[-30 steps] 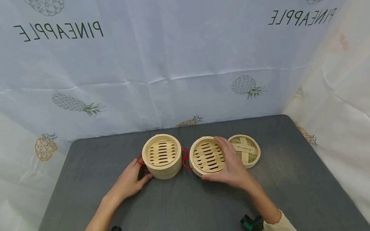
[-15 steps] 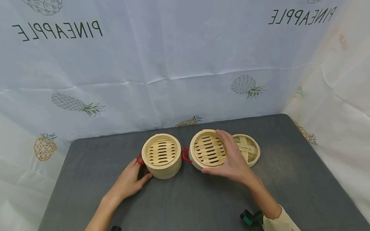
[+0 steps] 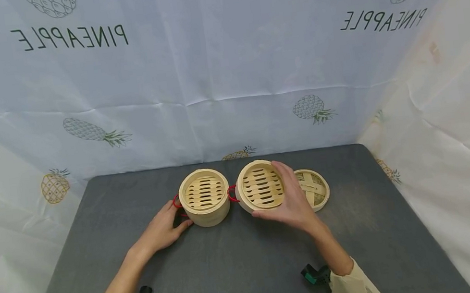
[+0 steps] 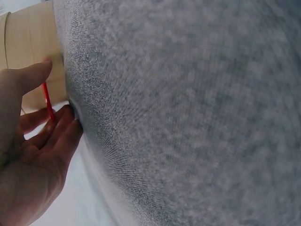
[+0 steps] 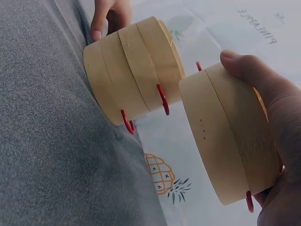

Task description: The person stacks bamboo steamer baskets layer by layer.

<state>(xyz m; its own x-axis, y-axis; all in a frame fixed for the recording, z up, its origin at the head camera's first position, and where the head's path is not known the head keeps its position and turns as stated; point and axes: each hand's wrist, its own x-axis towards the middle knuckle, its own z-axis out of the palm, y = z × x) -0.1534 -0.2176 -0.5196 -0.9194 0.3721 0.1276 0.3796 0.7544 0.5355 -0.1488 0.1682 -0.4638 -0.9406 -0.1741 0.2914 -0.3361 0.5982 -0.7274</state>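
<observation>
A bamboo steamer stack (image 3: 210, 217) with red side handles stands on the left of the table's far part. My left hand (image 3: 163, 229) holds its lower left side, thumb in front and fingers by a red handle (image 4: 48, 101). Just to its right, my right hand (image 3: 292, 203) grips a bamboo steamer basket (image 3: 261, 189) with a slatted base, fingers over the far right rim and thumb at the near side. This basket is raised and tilted beside the stack; the right wrist view shows its red handles, one at the lower edge (image 5: 249, 201).
A round woven bamboo lid (image 3: 314, 188) lies on the table behind the right hand, partly covered by it. The grey table (image 3: 240, 271) ends at a white pineapple-print curtain (image 3: 192, 74) at the back.
My right hand has lifted the steamer basket off the table, moving it away from me and then slightly left, nearer the stack. The left hand holds its place.
</observation>
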